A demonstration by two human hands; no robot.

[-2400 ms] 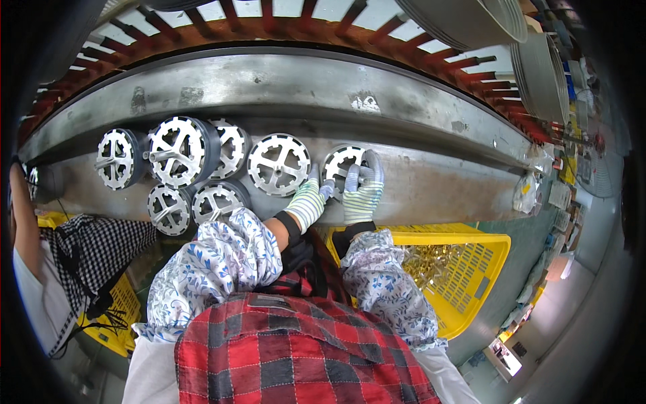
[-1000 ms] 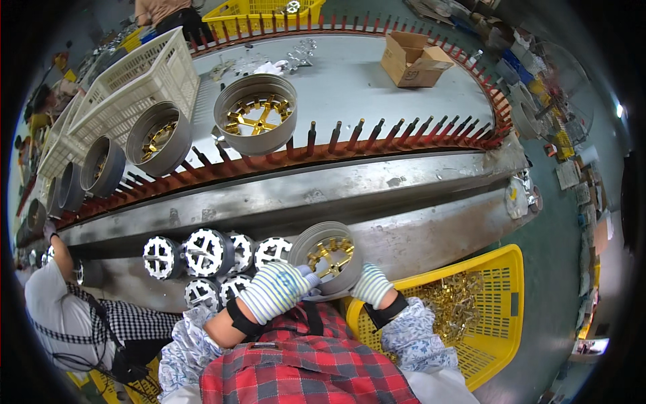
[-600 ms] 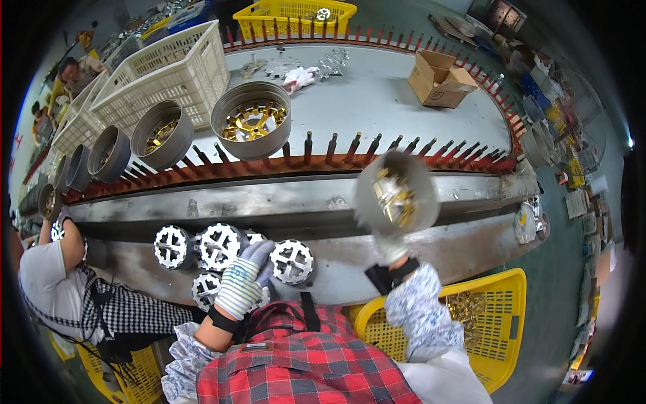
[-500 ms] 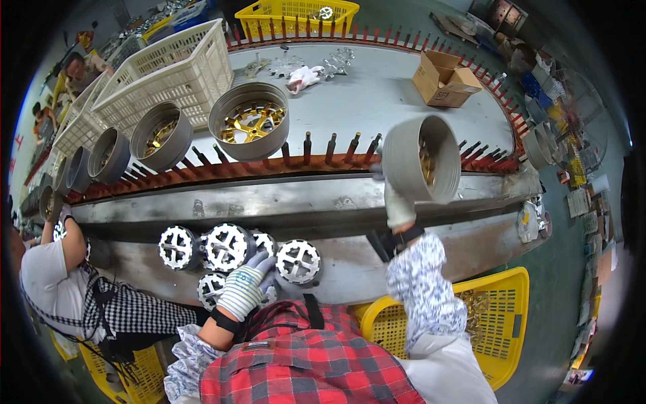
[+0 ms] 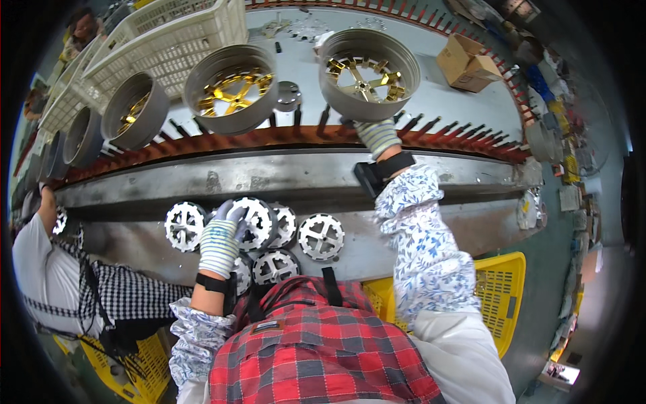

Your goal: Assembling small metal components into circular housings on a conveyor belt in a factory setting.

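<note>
My left hand (image 5: 221, 239), in a striped glove, has its fingers curled at the edge of a silver wheel-shaped part (image 5: 254, 223). More such parts lie close around it, among them a silver spoked wheel (image 5: 184, 227) to the left and another one (image 5: 321, 237) to the right. My right hand (image 5: 378, 138), also gloved, is up at the base of a grey round cup (image 5: 367, 108) with a gold spoked insert (image 5: 363, 86). Its fingertips are partly hidden behind the cup. Left of it stands another grey cup (image 5: 232, 121) with a gold insert.
Upright red spindles (image 5: 431, 128) edge the grey table. Behind them are a white crate (image 5: 175, 54), an open cardboard box (image 5: 465, 64) and a small silver round piece (image 5: 289, 96). A yellow basket (image 5: 501, 296) stands at my right, a co-worker's arm (image 5: 47, 209) at far left.
My right hand has moved the grey cup farther away and to the left, now more upright. My left hand has moved left among the silver wheels. The view has shifted somewhat.
</note>
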